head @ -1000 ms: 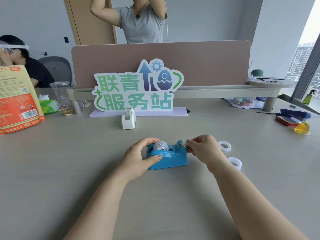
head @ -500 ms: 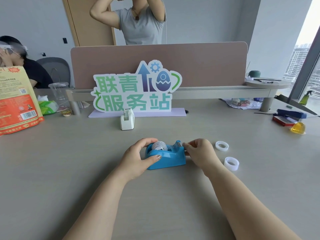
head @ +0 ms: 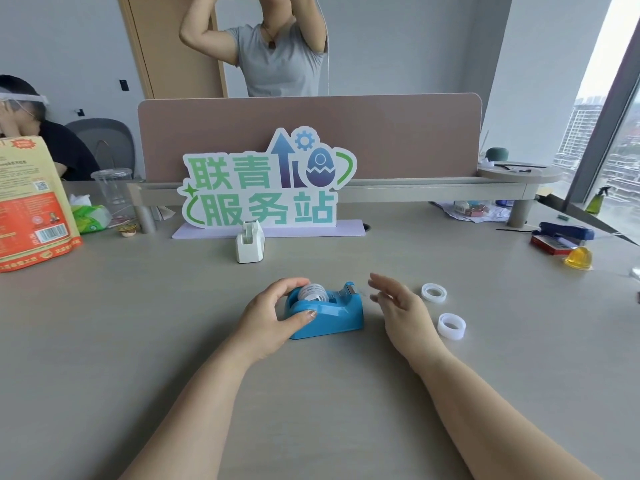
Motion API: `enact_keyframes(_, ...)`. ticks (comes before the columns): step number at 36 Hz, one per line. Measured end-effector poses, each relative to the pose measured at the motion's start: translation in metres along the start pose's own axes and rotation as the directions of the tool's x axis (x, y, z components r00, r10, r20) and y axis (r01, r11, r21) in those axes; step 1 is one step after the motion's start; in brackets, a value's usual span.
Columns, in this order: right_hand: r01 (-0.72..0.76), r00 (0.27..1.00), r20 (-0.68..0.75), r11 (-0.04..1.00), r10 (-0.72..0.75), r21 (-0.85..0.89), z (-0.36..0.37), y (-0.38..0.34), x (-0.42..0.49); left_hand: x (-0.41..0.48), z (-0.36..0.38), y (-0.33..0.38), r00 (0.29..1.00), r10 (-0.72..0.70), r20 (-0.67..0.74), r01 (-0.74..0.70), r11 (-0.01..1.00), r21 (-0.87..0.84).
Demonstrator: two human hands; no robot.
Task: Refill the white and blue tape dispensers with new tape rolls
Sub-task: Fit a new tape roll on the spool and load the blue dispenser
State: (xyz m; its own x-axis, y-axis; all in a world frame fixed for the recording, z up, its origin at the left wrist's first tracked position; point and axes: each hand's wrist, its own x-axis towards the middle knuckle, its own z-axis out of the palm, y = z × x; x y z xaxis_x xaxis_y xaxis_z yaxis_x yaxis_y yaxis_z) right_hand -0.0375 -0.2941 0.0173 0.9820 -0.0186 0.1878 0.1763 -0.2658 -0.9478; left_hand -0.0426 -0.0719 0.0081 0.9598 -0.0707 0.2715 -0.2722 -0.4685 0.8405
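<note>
A wide beige desk (head: 104, 341) meets a mauve divider panel (head: 381, 133) above a grey rail shelf (head: 415, 192). Behind it stand pale grey walls (head: 398, 46) and a wooden door (head: 173, 46). A grey office chair (head: 104, 140) sits at left. Daylight enters through the tall window (head: 616, 133) at right.

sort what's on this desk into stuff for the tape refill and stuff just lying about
For the job: blue dispenser with a roll seated, white dispenser, two loose rolls.

Lying about: orange bag, plastic cup, stapler, sign.
</note>
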Motion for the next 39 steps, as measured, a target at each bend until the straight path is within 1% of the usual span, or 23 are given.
enact_keyframes(4,0.131,0.987,0.109,0.982,-0.117,-0.134,0.004,0.001,-0.004,0.0,0.001,0.001,1.0,-0.002,-0.001,0.002,1.0,-0.002)
enact_keyframes(6,0.165,0.98,0.14,0.969,-0.14,-0.184,0.008,0.002,-0.003,0.0,0.001,0.001,1.0,-0.003,0.0,0.003,1.0,-0.001)
enact_keyframes(9,0.138,0.981,0.165,0.97,-0.105,-0.202,0.008,0.005,-0.002,0.0,0.001,0.001,1.0,-0.009,-0.001,0.009,1.0,-0.001)
enact_keyframes(12,0.096,0.983,0.171,0.98,-0.066,-0.175,0.006,0.004,-0.002,-0.001,0.002,0.001,1.0,-0.009,-0.01,0.009,1.0,-0.008)
enact_keyframes(17,0.098,0.984,0.162,0.984,-0.074,-0.146,0.005,0.0,-0.004,-0.003,0.003,0.002,1.0,-0.02,-0.006,0.02,0.999,-0.026)
enact_keyframes(27,0.016,0.992,0.128,0.973,0.014,-0.231,0.007,0.007,-0.003,-0.005,0.004,0.004,0.999,-0.035,-0.006,0.034,0.997,-0.068)
enact_keyframes(29,0.004,0.995,0.097,0.988,0.012,-0.158,0.006,0.003,-0.005,-0.005,0.004,0.003,0.999,-0.038,-0.003,0.037,0.996,-0.076)
enact_keyframes(31,-0.005,0.997,0.072,0.999,0.008,-0.035,0.005,-0.002,-0.007,-0.005,0.004,0.003,0.999,-0.038,0.002,0.038,0.996,-0.083)
enact_keyframes(33,-0.02,0.995,0.095,1.0,0.019,0.014,0.004,-0.006,-0.009,-0.006,0.004,0.002,0.999,-0.039,0.003,0.039,0.996,-0.085)
enact_keyframes(36,0.004,0.989,0.148,0.999,0.004,-0.053,0.005,-0.005,-0.01,-0.006,0.004,0.002,1.0,-0.029,-0.002,0.029,0.996,-0.083)
enact_keyframes(39,0.006,0.988,0.152,0.995,0.01,-0.099,0.005,-0.001,-0.007,-0.005,0.005,0.001,1.0,-0.031,-0.002,0.031,0.996,-0.084)
